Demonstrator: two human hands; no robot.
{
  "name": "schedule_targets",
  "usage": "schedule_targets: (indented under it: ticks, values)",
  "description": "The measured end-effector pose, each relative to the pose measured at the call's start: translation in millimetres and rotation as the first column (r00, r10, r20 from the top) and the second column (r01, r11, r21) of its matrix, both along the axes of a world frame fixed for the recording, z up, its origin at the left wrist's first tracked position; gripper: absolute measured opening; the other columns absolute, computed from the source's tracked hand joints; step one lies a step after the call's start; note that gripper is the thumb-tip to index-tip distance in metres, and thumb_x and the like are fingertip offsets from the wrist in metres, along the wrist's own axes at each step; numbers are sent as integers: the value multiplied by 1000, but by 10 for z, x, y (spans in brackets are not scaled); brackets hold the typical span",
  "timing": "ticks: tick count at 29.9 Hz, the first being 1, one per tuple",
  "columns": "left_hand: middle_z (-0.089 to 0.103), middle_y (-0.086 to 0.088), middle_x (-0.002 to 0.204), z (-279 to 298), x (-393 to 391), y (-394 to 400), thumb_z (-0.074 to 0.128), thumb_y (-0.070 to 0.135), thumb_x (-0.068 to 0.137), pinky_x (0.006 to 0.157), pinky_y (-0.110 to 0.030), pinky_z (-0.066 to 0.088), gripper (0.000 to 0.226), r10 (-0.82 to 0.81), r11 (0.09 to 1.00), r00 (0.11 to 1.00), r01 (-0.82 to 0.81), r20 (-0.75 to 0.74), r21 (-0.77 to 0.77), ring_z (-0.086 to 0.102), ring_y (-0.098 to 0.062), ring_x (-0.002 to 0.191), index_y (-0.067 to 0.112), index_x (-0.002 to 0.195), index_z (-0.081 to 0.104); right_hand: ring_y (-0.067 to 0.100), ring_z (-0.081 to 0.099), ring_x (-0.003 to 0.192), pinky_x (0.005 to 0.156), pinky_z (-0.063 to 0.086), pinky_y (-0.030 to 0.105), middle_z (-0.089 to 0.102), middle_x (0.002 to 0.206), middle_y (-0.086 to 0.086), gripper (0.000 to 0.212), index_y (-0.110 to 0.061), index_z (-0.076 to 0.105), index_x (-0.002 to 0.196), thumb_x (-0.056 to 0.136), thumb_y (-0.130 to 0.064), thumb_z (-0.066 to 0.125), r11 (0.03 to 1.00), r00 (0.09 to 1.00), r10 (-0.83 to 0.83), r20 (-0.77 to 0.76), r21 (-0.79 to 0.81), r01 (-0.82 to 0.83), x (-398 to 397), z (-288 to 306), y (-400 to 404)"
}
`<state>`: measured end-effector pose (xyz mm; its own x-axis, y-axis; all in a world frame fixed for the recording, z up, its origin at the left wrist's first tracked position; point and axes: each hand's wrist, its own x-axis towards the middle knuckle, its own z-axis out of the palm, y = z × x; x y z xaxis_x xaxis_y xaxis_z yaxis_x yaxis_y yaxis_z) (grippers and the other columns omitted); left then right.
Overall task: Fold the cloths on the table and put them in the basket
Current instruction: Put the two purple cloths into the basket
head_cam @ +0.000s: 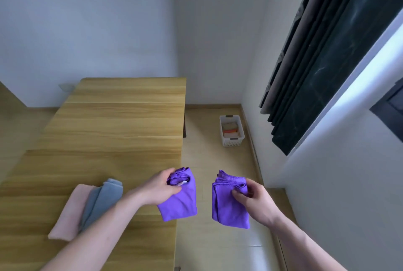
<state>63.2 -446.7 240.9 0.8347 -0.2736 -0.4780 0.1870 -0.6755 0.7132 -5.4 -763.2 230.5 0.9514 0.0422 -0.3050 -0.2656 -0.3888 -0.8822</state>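
You hold a folded purple cloth in each hand, left hand (160,187) and right hand (254,198) both clamped on theirs past the table (113,122) edge, the basket (231,130) on the floor ahead, nearer your right.

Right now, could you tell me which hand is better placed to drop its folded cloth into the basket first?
Right, probably: the right hand holds its folded purple cloth over the floor, on the white slotted plastic basket's side.
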Motion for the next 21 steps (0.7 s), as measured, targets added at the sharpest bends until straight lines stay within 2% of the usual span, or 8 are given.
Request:
schedule_targets:
  ticks: [4, 6, 11, 14, 21]
  values:
    - [70, -3, 104, 101, 113, -694, 61, 37, 84, 77, -33, 42, 25, 4, 1000, 1000, -3, 27, -24, 57, -15, 85, 28, 107, 59, 21, 71, 94, 91, 57, 45, 76, 95, -6, 15, -30, 72, 105, 91, -33, 67, 1000, 1000, 14, -4, 0, -14, 225, 54, -586]
    - [67, 0, 95, 181, 170, -928, 60, 40, 84, 74, -32, 41, 18, 8, 1000, 999, -7, 44, -27, 54, -14, 81, 30, 99, 57, 18, 71, 94, 91, 57, 44, 76, 95, -7, 14, -31, 72, 104, 91, -31, 67, 1000, 1000, 12, 8, 3, -12, 329, 114, -777]
    - [59, 1, 75, 320, 312, -1238, 65, 38, 82, 67, -33, 38, 23, 22, 997, 997, -17, 68, -72, 49, -14, 67, 23, 97, 57, 17, 72, 94, 92, 58, 44, 77, 97, -8, 12, -30, 72, 103, 93, -28, 68, 1000, 999, 19, 44, 23, -20, 541, 243, -1057]
    - [68, -9, 87, 425, 455, -1307, 68, 36, 82, 68, -33, 41, 22, 42, 995, 995, -33, 93, -97, 55, -14, 70, 26, 99, 60, 17, 72, 95, 93, 57, 45, 77, 98, -8, 13, -30, 73, 104, 93, -29, 68, 999, 999, 18, 51, 40, -20, 728, 281, -1127]
    - [73, -5, 91, 433, 921, -1268, 71, 37, 79, 70, -32, 44, 25, 133, 985, 984, -118, 122, -126, 61, -15, 74, 27, 100, 63, 17, 72, 96, 93, 57, 46, 77, 98, -7, 13, -30, 73, 104, 91, -30, 69, 996, 997, 68, 44, 51, -70, 1326, 333, -1087]
